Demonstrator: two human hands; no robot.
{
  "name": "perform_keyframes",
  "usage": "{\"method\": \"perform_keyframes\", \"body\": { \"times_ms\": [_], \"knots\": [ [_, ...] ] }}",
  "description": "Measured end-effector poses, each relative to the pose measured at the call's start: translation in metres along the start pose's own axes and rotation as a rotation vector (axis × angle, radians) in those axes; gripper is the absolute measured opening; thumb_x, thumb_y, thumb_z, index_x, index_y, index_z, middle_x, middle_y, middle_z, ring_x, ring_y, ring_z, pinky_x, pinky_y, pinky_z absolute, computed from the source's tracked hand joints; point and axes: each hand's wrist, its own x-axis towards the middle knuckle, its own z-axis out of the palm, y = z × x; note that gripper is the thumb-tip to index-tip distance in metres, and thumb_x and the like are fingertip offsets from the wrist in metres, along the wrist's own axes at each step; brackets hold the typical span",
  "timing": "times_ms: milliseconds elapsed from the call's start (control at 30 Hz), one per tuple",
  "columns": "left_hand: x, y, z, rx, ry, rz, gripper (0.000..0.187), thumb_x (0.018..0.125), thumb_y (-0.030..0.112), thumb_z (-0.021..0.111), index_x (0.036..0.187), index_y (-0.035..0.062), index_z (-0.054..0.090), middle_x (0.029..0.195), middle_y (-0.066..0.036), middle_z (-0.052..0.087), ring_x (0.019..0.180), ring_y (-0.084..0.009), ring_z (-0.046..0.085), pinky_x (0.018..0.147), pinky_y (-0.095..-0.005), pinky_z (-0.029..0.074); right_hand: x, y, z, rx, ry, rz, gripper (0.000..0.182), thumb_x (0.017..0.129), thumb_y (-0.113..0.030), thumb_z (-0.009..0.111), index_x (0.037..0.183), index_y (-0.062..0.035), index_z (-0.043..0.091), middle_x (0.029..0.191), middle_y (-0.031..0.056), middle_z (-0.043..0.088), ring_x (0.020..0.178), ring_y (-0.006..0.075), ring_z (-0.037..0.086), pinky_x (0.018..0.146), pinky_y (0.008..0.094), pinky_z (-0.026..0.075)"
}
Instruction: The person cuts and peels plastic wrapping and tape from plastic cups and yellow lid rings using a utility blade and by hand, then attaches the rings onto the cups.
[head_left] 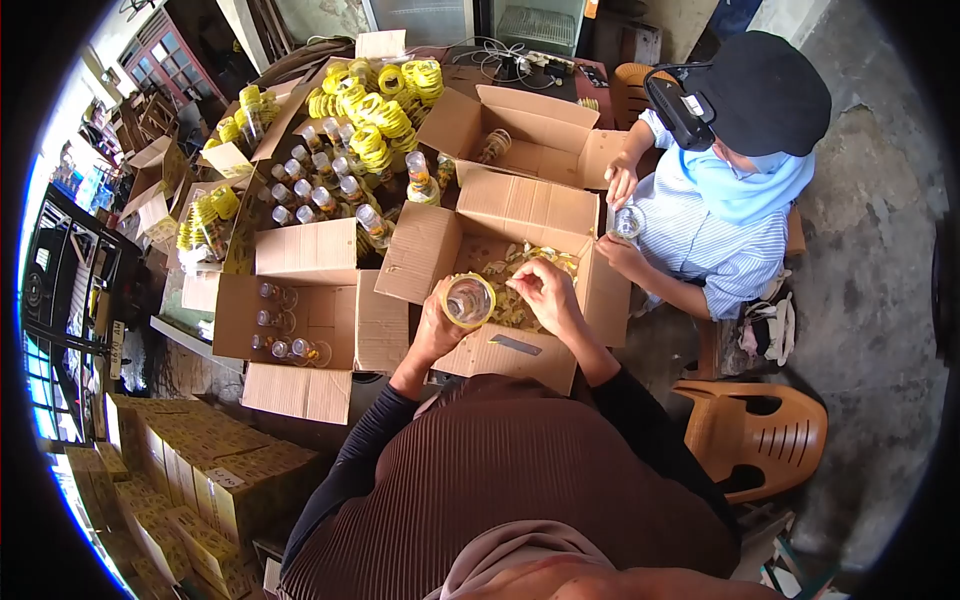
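Observation:
My left hand (431, 328) is wrapped round a clear drinking glass (467, 302) with a yellow band at its rim, held over the near left part of an open cardboard box (415, 262). Just right of the glass, my right hand (548, 297) is closed, its thumb and fingertips pinched together above the box. Whatever is between those fingertips is too small to make out. Crumpled yellowish scraps (512, 312) lie inside the box under my hands. A flat dark strip (515, 343) rests on the near flap.
A co-worker (725, 200) at the right handles another clear glass (627, 222). Left of me, an open box (330, 300) holds several glasses. Upright glasses (320, 190) and yellow ring bundles (370, 105) crowd the far left. An orange plastic chair (750, 435) stands at my right.

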Motion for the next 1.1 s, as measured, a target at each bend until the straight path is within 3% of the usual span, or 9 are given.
{"method": "perform_keyframes", "body": {
  "times_ms": [167,233,367,600,767,800,900,933,1100],
  "knots": [
    [0.001,0.009,0.001,0.129,-0.034,0.089,0.05,0.062,0.01,0.081,0.105,-0.0007,0.058,0.096,-0.016,0.058,0.092,-0.0379,0.055,0.077,-0.0434,0.048,-0.001,0.018,0.007,-0.145,0.048,-0.128,0.012,0.086,0.0,0.065,0.098,-0.0015,0.064,0.083,0.0097,0.062,0.073,0.0174,0.062,0.062,0.0285,0.049],
    [0.0,0.007,0.0,0.256,-0.114,0.106,0.049,0.063,0.012,0.08,0.106,0.0002,0.057,0.098,-0.015,0.058,0.094,-0.0365,0.055,0.08,-0.0425,0.047,0.002,-0.003,0.009,0.004,0.008,-0.102,0.015,0.088,-0.003,0.066,0.102,-0.002,0.066,0.085,0.0094,0.062,0.075,0.0179,0.063,0.064,0.0285,0.049],
    [0.003,0.011,0.002,0.332,-0.109,0.17,0.047,0.062,0.01,0.078,0.103,0.0017,0.057,0.097,-0.014,0.058,0.096,-0.0358,0.054,0.089,-0.044,0.044,0.007,-0.025,0.007,0.154,-0.156,-0.159,0.014,0.088,-0.008,0.068,0.099,-0.0002,0.066,0.088,0.0089,0.062,0.077,0.0175,0.064,0.068,0.0279,0.052],
    [0.004,0.009,-0.003,0.405,-0.198,0.194,0.056,0.063,0.014,0.079,0.112,0.0021,0.055,0.101,-0.013,0.058,0.105,-0.0361,0.053,0.102,-0.0475,0.036,0.013,-0.024,-0.002,0.103,-0.316,-0.016,0.008,0.085,-0.004,0.067,0.092,0.0002,0.067,0.086,0.0097,0.064,0.077,0.0191,0.065,0.069,0.0304,0.052],
    [0.005,0.019,-0.013,0.131,-0.38,0.084,0.078,0.073,0.04,0.08,0.13,-0.0009,0.047,0.124,-0.021,0.054,0.124,-0.042,0.044,0.11,-0.0517,0.028,0.011,-0.028,-0.008,0.021,-0.291,-0.085,0.007,0.084,-0.003,0.066,0.09,0.0012,0.066,0.087,0.0109,0.064,0.074,0.0221,0.065,0.067,0.0313,0.051],
    [0.002,0.016,-0.014,-0.004,-0.384,-0.009,0.074,0.079,0.043,0.074,0.134,0.0012,0.047,0.128,-0.02,0.053,0.127,-0.0389,0.044,0.111,-0.0529,0.024,0.011,-0.029,-0.008,-0.051,-0.28,-0.151,0.008,0.084,-0.003,0.066,0.091,0.0015,0.065,0.087,0.0114,0.064,0.073,0.0233,0.065,0.066,0.0317,0.051],
    [0.006,0.013,-0.012,0.062,-0.348,-0.081,0.061,0.085,0.04,0.068,0.132,0.0057,0.05,0.129,-0.018,0.053,0.127,-0.0355,0.045,0.111,-0.0539,0.024,0.005,-0.032,-0.005,-0.115,-0.289,-0.178,0.01,0.084,-0.004,0.065,0.092,0.0016,0.065,0.085,0.0125,0.063,0.073,0.0255,0.064,0.066,0.0327,0.051],
    [0.006,0.022,-0.01,0.229,-0.289,-0.03,0.04,0.091,0.029,0.063,0.125,0.0085,0.057,0.127,-0.012,0.057,0.124,-0.0302,0.049,0.111,-0.0544,0.026,0.004,-0.033,-0.004,-0.118,-0.303,-0.227,0.012,0.084,-0.005,0.064,0.094,0.0017,0.064,0.085,0.013,0.063,0.072,0.0261,0.064,0.066,0.0333,0.051],
    [0.003,0.023,-0.001,0.409,-0.18,0.082,0.022,0.091,0.013,0.059,0.112,0.0086,0.064,0.118,-0.005,0.063,0.121,-0.0242,0.052,0.11,-0.0535,0.029,0.001,-0.027,0.004,-0.075,-0.292,-0.096,0.012,0.081,-0.004,0.066,0.091,0.0024,0.065,0.084,0.013,0.063,0.071,0.025,0.064,0.066,0.0333,0.051]
  ]
}}
